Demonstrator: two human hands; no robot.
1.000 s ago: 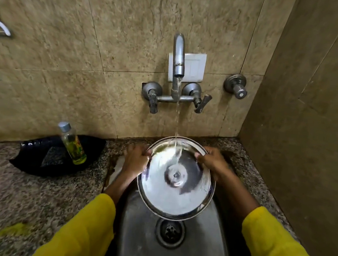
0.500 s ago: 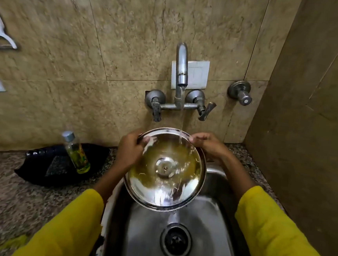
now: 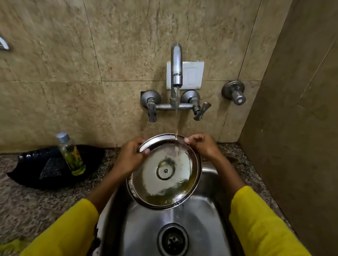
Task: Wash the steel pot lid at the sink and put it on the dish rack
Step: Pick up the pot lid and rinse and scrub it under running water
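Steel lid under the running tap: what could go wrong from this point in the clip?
1. The steel lid is wet and held only by its rim, left hand and right hand at opposite edges; it could slip into the sink.
2. The tap stream strikes the tilted lid near its top edge, so water may splash onto the countertop.
3. No dish rack is in view, so the carry could drip.

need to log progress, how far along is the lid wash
Done: the tap is running, and the steel lid is over the sink. In hand: left hand and right hand hold its rim, tilted under the stream, which lands near its top edge; this looks like rinsing. Left: finish the rinse, then put it on the dish rack, which is not in view.
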